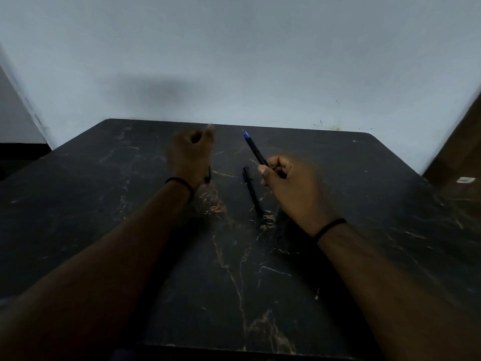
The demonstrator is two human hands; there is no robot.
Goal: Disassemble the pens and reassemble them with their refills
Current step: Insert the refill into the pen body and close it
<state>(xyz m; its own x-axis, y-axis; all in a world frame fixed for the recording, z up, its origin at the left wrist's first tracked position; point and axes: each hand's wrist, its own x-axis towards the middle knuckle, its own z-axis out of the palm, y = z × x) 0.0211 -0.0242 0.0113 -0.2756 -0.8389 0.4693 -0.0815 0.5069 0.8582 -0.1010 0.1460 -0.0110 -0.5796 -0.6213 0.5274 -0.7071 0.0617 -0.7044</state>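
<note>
My right hand (pixel 289 183) is closed around a black pen (pixel 253 148) whose blue end points up and away toward the wall. A second black pen (pixel 252 191) lies flat on the dark marble table (pixel 104 204), just left of that hand. My left hand (pixel 191 155) is raised and blurred, fingers curled, with a thin dark piece (pixel 208 175) sticking out below the palm; whether something pale is pinched at the fingertips cannot be made out.
The table's far edge meets a pale wall (pixel 234 61). A brown surface (pixel 460 152) with a small white label (pixel 466 180) borders the table's right side. Both wrists carry a black band.
</note>
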